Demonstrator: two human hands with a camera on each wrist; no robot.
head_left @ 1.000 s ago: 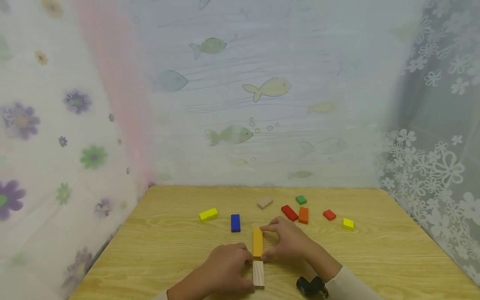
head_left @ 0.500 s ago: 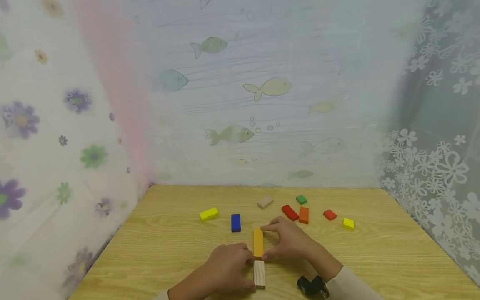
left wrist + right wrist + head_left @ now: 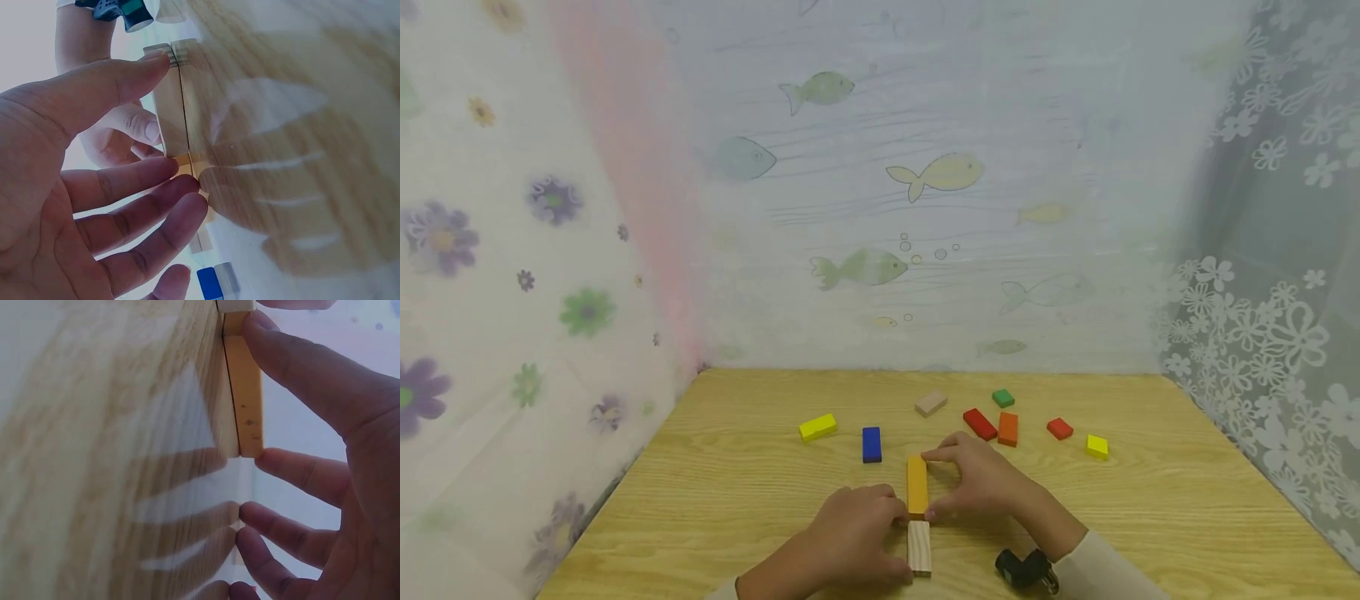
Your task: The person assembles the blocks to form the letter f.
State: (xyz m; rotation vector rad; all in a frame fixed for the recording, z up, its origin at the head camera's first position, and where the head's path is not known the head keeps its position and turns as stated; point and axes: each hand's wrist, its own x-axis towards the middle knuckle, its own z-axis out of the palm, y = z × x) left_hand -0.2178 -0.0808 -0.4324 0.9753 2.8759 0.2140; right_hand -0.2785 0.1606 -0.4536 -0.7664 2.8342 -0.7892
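Two wooden blocks lie end to end in a line at the table's near middle. The closer one, a plain wood block (image 3: 919, 550) with visible grain, is pinched lengthwise by my left hand (image 3: 853, 533), thumb at its near end and index finger at its far end. Just beyond it is an orange block (image 3: 917, 483). My right hand (image 3: 977, 479) pinches that one from the right, thumb by the joint between the blocks and index fingertip at the far end. In the right wrist view, the orange block (image 3: 245, 400) lies flat along the tabletop, other fingers spread beyond it.
Ahead lie a blue block (image 3: 871, 445), a yellow block (image 3: 817, 427), a plain block (image 3: 931, 404), a dark red block (image 3: 980, 425) and an orange-red block (image 3: 1008, 429). Smaller green (image 3: 1003, 398), red (image 3: 1060, 429) and yellow pieces (image 3: 1097, 447) lie rightward. A black device (image 3: 1026, 570) sits by the right wrist.
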